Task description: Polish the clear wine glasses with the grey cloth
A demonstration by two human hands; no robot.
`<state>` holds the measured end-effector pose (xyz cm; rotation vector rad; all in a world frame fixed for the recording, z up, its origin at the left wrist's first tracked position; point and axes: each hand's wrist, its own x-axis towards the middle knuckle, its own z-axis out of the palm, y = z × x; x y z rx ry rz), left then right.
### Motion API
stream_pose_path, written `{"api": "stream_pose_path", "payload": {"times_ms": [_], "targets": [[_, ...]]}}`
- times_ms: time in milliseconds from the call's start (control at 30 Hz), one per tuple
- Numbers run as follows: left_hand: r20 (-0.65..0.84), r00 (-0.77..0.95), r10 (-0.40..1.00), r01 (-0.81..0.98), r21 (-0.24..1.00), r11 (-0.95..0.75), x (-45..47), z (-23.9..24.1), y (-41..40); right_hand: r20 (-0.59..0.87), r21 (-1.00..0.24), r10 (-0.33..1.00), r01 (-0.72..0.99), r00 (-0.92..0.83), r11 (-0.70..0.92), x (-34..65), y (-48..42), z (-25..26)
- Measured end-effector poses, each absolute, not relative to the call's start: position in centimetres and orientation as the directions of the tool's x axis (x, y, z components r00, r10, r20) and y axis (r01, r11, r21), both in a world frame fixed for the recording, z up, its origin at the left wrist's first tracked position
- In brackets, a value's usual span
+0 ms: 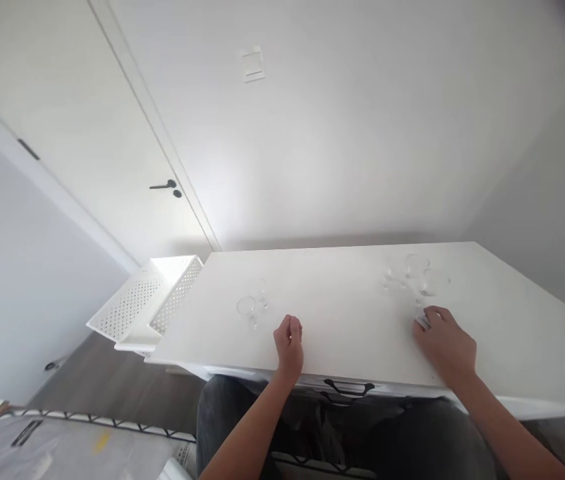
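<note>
On the white tabletop (342, 333), my left hand (289, 347) is closed with its thumb on top; whatever may be inside is hidden. A clear round-rimmed glass-like piece (246, 306) and smaller clear pieces (263, 293) lie beyond it to the left. My right hand (445, 343) is closed at the fingertips on a small clear piece (422, 321), mostly covered by the fingers. Just beyond that hand is a loose group of clear pieces, among them a round-rimmed one (417, 264) and a cup-like one (429, 283). Their exact kind is too faint to tell.
A white perforated rack (177, 293) stands against the table's left end. Black drawer handles (349, 388) show below the front edge, above my knees. A wall stands behind the table, with a door (112, 147) at left. A bed corner (77, 447) is at lower left.
</note>
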<state>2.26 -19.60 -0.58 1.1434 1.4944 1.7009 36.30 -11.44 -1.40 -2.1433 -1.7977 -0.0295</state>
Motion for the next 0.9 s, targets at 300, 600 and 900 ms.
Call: {"api": "stream_pose_path", "payload": {"times_ms": [300, 600, 900], "targets": [[-0.084, -0.706, 0.703, -0.322, 0.923, -0.213, -2.9, 1.8, -25.2, 0.485, -0.134, 0.874, 0.988, 0.001, 0.074, 36.4, -11.5, -1.3], [-0.245, -0.432, 0.868, -0.607, 0.791, -0.078, -7.1, 3.4, -24.0, 0.133, -0.249, 0.990, 0.968, 0.039, -0.005, 37.0, -12.3, -0.6], [-0.344, -0.320, 0.883, -0.770, 0.637, -0.031, -7.3, 4.6, -23.2, 0.246, -0.330, 0.957, 0.915, -0.155, 0.233, 36.5, -16.0, -2.1]]}}
